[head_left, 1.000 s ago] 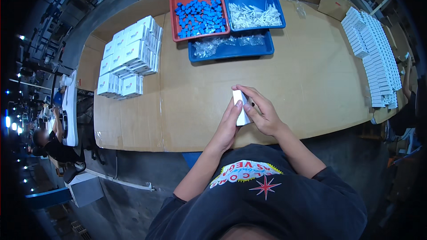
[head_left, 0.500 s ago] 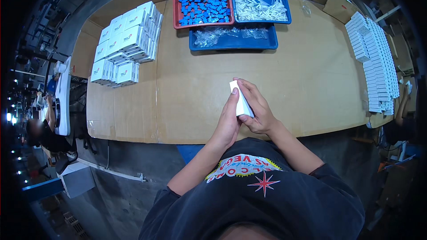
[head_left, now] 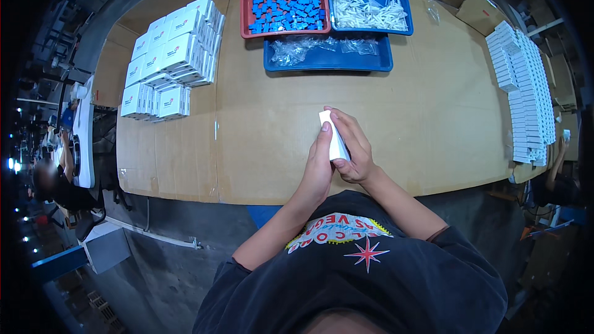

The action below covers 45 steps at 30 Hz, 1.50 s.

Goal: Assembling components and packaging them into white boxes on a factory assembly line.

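Note:
A small white box [head_left: 335,136] is held between both my hands above the near edge of the cardboard-covered table [head_left: 260,124]. My left hand [head_left: 317,167] presses against its left side with the fingers closed on it. My right hand [head_left: 354,148] wraps its right side and back. Only the box's upper end and one long face show; the rest is hidden by my fingers.
A stack of white boxes [head_left: 170,55] sits at the far left. A red tray of blue parts [head_left: 283,0], a blue tray of white parts [head_left: 368,6] and a blue tray of clear bags [head_left: 328,52] stand at the back. Rows of flat white boxes [head_left: 526,86] line the right.
The box stays gripped in both hands and has turned a little more upright. My head has shifted, so the table sits lower and closer in view.

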### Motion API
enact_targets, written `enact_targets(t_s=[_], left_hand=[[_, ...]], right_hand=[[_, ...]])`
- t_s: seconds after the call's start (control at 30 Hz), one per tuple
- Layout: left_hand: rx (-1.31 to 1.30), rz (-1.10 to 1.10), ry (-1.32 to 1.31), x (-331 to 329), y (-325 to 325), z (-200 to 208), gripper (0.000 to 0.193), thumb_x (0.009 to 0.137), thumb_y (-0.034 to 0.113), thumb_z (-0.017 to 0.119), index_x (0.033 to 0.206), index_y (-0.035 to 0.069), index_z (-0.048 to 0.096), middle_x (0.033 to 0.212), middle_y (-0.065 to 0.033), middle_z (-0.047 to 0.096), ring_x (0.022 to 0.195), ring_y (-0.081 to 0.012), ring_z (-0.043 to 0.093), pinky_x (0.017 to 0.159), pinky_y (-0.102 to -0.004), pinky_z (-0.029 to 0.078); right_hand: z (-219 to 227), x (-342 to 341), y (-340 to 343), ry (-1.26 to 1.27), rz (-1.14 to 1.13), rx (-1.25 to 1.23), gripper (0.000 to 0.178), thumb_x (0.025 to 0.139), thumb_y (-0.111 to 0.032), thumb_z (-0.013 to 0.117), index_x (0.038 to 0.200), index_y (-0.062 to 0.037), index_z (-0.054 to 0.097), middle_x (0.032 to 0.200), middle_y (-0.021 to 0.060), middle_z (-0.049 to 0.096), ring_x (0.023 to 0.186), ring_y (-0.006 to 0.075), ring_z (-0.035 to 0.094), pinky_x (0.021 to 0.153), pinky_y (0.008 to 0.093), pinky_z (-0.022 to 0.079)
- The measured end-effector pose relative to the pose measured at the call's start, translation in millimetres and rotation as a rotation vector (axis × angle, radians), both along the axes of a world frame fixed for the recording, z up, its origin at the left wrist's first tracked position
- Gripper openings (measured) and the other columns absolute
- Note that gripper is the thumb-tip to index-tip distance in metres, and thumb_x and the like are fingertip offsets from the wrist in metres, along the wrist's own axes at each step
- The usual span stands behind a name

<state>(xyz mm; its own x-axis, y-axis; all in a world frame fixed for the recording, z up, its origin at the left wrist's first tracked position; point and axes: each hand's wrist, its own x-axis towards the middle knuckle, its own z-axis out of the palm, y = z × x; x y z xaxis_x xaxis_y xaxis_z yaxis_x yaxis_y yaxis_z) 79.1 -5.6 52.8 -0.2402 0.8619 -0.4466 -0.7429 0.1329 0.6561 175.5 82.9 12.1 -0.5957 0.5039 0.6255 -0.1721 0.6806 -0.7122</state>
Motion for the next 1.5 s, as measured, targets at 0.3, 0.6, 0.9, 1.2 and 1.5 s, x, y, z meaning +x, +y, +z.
enact_targets(t_s=[0.3, 0.6, 0.9, 1.2, 1.5], left_hand=[[-0.043, 0.028, 0.028, -5, 7, -9, 0.054, 0.112, 0.051, 0.045, 0.140, 0.005, 0.052, 0.121, -0.0064, 0.065, 0.108, -0.0132, 0.067, 0.090, -0.0289, 0.056], [-0.116, 0.082, 0.030, -3, 13, 3, 0.047, 0.111, 0.054, 0.047, 0.130, 0.012, 0.058, 0.101, 0.0041, 0.064, 0.082, -0.0008, 0.061, 0.064, -0.0183, 0.048], [-0.098, 0.040, 0.059, -7, 10, 5, 0.045, 0.111, 0.054, 0.046, 0.129, 0.013, 0.058, 0.098, 0.0059, 0.063, 0.078, 0.0006, 0.059, 0.060, -0.0180, 0.044], [0.043, 0.084, 0.409, -23, 10, -33, 0.060, 0.114, 0.045, 0.044, 0.160, 0.006, 0.038, 0.125, -0.0067, 0.061, 0.116, -0.0126, 0.060, 0.100, -0.0292, 0.048], [0.096, 0.076, 0.449, -27, 11, -15, 0.060, 0.115, 0.022, 0.044, 0.168, 0.006, 0.022, 0.146, -0.0138, 0.048, 0.134, -0.0215, 0.048, 0.116, -0.0357, 0.037]], right_hand=[[-4, -8, 6, -0.001, -0.059, 0.109, 0.079, 0.112, -0.054, 0.037, 0.144, 0.0178, 0.051, 0.140, 0.0412, 0.056, 0.125, 0.0542, 0.062, 0.105, 0.0528, 0.052], [-6, -11, 8, 0.021, -0.064, 0.095, 0.075, 0.111, -0.052, 0.043, 0.141, 0.0167, 0.054, 0.137, 0.0393, 0.058, 0.122, 0.0539, 0.064, 0.102, 0.0513, 0.053], [-13, -13, 6, 0.065, -0.043, 0.042, 0.074, 0.112, -0.050, 0.041, 0.143, 0.0162, 0.052, 0.139, 0.0396, 0.057, 0.124, 0.0541, 0.063, 0.106, 0.0517, 0.052], [3, -7, -3, 0.094, 0.071, -0.599, 0.065, 0.111, -0.043, 0.051, 0.152, 0.0067, 0.050, 0.163, 0.0239, 0.044, 0.152, 0.0348, 0.043, 0.120, 0.0443, 0.039], [11, -2, -2, -0.218, 0.048, -0.550, 0.049, 0.102, -0.014, 0.070, 0.147, 0.0021, 0.059, 0.154, 0.0197, 0.057, 0.143, 0.0305, 0.055, 0.116, 0.0380, 0.045]])
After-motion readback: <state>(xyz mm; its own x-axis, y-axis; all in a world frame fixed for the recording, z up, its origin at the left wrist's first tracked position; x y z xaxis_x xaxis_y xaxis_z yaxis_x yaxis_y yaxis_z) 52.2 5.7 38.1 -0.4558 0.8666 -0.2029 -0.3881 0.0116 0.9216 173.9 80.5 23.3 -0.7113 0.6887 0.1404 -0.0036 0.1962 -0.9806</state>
